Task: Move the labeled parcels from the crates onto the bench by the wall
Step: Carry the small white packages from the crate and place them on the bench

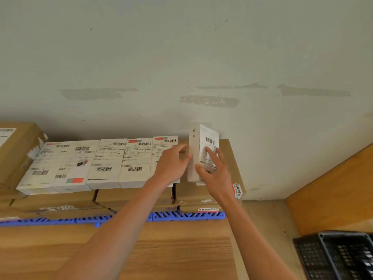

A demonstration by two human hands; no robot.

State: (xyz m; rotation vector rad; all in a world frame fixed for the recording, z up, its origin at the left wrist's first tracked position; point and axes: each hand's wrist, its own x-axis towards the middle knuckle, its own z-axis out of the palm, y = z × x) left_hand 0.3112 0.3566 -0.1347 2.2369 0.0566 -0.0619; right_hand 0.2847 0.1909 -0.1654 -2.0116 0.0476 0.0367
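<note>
Both hands (193, 166) around upright parcel (198, 152)

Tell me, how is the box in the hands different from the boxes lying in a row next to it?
The held parcel stands tilted up on its end; the row of parcels lies flat, labels facing up. The held parcel has the left hand and the right hand on it; nothing touches most of the row. The held parcel stands alone; the row sits side by side. All are white with barcode labels.
</note>
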